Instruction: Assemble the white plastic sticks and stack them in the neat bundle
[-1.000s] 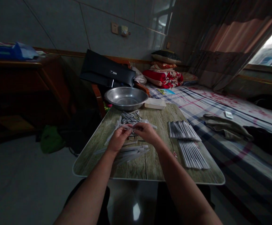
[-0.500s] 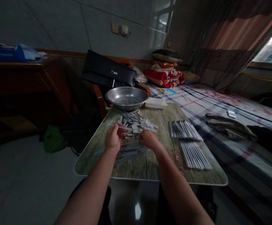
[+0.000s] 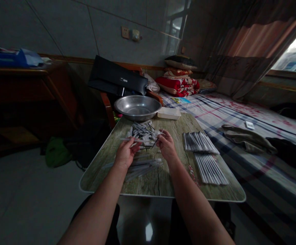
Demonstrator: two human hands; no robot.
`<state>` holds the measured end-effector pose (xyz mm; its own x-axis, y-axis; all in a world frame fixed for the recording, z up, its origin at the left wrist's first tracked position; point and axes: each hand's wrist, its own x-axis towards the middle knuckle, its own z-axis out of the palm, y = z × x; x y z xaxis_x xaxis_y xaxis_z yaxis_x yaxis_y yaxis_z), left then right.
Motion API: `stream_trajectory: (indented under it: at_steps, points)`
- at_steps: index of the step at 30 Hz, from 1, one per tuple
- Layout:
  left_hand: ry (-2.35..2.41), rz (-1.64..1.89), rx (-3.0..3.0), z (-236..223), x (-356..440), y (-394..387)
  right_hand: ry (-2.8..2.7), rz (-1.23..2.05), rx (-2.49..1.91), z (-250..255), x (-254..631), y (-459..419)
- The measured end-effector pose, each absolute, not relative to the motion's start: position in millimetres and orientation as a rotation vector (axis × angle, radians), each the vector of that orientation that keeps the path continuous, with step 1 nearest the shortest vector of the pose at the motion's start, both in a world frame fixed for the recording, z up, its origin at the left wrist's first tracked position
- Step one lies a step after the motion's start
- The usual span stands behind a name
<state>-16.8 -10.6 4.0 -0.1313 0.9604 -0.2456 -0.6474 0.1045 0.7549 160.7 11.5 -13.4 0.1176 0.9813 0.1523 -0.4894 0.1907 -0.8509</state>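
Observation:
My left hand (image 3: 125, 152) is closed in a pinch on a slim clear plastic tube (image 3: 123, 139), held level above the table. Facing it, my right hand (image 3: 167, 145) pinches a thin dark stick (image 3: 154, 143) that points down and left; its exact kind is too small to make out. Just beyond both hands lies a loose pile of small white, clear and dark parts (image 3: 139, 129). More clear tubes (image 3: 145, 164) lie nearer to me, below the left hand. The tube and the stick are apart.
Two rows of white, pen-like sticks, one dark-ended (image 3: 200, 142) and one nearer (image 3: 210, 169), lie on the table's right. A steel basin (image 3: 137, 108) and a white plastic tray (image 3: 169, 113) stand at the far edge. A bed (image 3: 229, 112) adjoins the right side.
My right hand has lifted from the pile's right edge and now shows a thin dark stick in its fingers. The left hand keeps its tube, its fingers slightly shifted.

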Motion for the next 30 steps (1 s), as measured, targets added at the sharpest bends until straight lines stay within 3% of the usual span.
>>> stream_trajectory:
  at_steps: [30]
  points:
    - [0.818, 1.462, 0.352, -0.6, -11.1, -2.8, -0.553, 1.136, -0.692, -16.0, 165.2, 14.1]
